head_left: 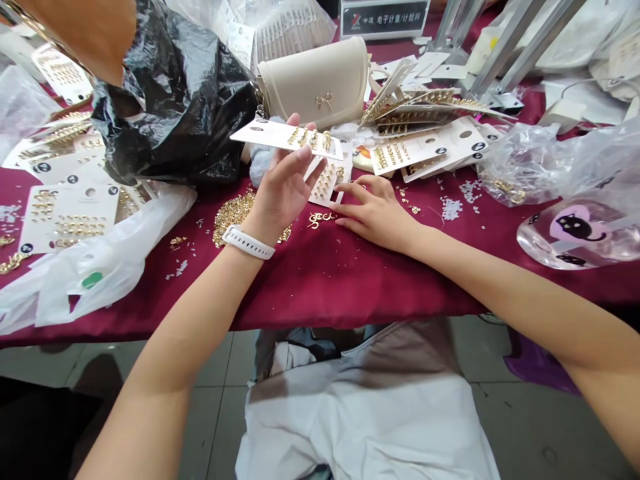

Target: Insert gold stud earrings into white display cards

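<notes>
My left hand [283,190], with a white watch strap [249,242] on its wrist, is raised above the table and holds a white card of gold earrings [287,139] by its edge. A second earring card [325,185] shows just behind my fingers; I cannot tell if that hand holds it too. My right hand [375,213] rests on the burgundy tablecloth [320,280], its fingers apart and empty. Its fingertips are close to a loose gold earring piece [320,219]. A heap of small gold pieces [233,217] lies under and left of my left hand.
A black plastic bag [173,100] and a beige handbag [313,83] stand behind my hands. Stacks of earring cards [430,140] lie to the right, and more [70,220] to the left. Plastic bags [530,167] and metal stand legs [520,47] crowd the table's far side.
</notes>
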Available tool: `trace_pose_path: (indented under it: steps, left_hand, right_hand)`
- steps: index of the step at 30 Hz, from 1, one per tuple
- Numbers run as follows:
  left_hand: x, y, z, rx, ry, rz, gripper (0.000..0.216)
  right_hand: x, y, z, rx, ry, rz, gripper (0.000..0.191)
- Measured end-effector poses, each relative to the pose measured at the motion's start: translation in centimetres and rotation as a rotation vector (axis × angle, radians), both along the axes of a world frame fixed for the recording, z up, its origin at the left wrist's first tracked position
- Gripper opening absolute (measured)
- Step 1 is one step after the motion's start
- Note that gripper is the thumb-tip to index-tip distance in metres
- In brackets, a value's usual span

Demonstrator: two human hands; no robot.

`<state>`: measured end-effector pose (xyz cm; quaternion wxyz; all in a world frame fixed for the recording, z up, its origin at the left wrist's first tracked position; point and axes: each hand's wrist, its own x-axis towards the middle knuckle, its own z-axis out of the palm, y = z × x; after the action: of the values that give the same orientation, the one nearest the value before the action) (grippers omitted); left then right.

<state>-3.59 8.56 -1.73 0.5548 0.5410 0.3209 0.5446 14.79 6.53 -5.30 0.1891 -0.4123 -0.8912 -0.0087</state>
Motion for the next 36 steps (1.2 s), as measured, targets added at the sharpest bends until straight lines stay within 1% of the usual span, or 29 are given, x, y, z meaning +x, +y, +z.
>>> trace_pose_path:
  steps: [6,10,15,19,22,24,26,29,32,34,36]
  left_hand:
    - [0.5,-0.2,-0.2,-0.033,-0.077,-0.055,0.051]
    - [0.8,-0.5,-0.1,-0.058,-0.094,-0.086,0.050]
    - [1.0,-0.6,-0.1,-0.079,-0.099,-0.106,0.057]
    - [1.1,-0.5,-0.3,-0.058,-0.077,-0.120,0.054]
    - [1.1,-0.5,-0.4,-0.066,-0.093,-0.131,0.059]
    - [1.2,-0.5,-0.4,-0.078,-0.100,-0.146,0.064]
    - [1.3,-0.5,-0.4,-0.080,-0.106,-0.163,0.071]
    - [1.4,-0.5,-0.4,-0.063,-0.112,-0.176,0.084]
    - [1.5,-0.2,-0.8,-0.033,-0.100,-0.184,0.098]
    - [1.6,0.0,-1.1,-0.021,-0.079,-0.205,0.104]
    - [1.6,0.1,-1.3,-0.012,-0.050,-0.237,0.107]
  right_hand:
    - [-0.3,0.3,0.0,0.023,0.074,0.002,0.024]
    - [-0.6,0.1,0.2,-0.037,0.088,-0.002,0.020]
    - [-0.5,0.0,0.7,-0.091,0.120,-0.010,0.013]
    - [-0.4,0.3,0.6,-0.188,0.144,-0.012,0.011]
    - [-0.3,0.5,0.6,-0.257,0.164,0.000,0.008]
    - [0.0,0.5,0.8,-0.257,0.187,0.019,0.008]
    - [0.6,0.6,1.2,-0.255,0.276,0.050,0.007]
    - [1.8,0.9,2.2,-0.304,0.573,0.054,0.003]
    - [2.9,1.1,3.1,-0.349,0.841,-0.006,0.012]
    - [3.3,1.2,3.5,-0.362,0.930,-0.019,0.014]
    - [3.4,1.0,3.7,-0.354,0.947,-0.004,0.011]
